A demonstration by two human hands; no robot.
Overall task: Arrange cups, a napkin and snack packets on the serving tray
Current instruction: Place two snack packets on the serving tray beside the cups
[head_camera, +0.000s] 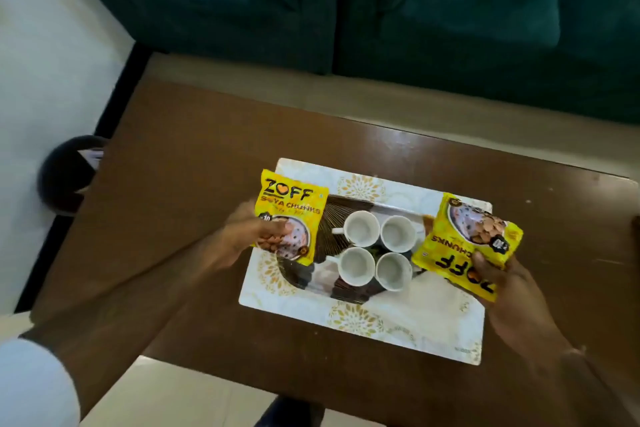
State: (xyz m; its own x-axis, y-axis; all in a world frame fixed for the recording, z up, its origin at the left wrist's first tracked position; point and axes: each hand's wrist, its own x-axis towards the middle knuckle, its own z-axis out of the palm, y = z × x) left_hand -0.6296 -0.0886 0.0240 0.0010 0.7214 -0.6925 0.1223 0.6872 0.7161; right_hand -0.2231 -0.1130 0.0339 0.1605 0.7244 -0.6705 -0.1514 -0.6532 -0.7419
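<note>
A white serving tray point(398, 319) with gold flower prints lies on the brown table. Several empty white cups point(360, 229) stand grouped at its middle, on a dark patterned mat or napkin point(323, 215). My left hand point(252, 236) holds a yellow ZOFF soya chunks packet point(289, 204) over the tray's left edge, upright to me. My right hand point(502, 284) holds a second yellow packet point(464, 246) over the tray's right end, turned upside down and tilted.
The brown wooden table point(190, 156) stretches around the tray. A dark green sofa point(381, 10) stands beyond its far edge. A dark round object point(65, 173) sits on the floor at the left. Pale floor shows in front.
</note>
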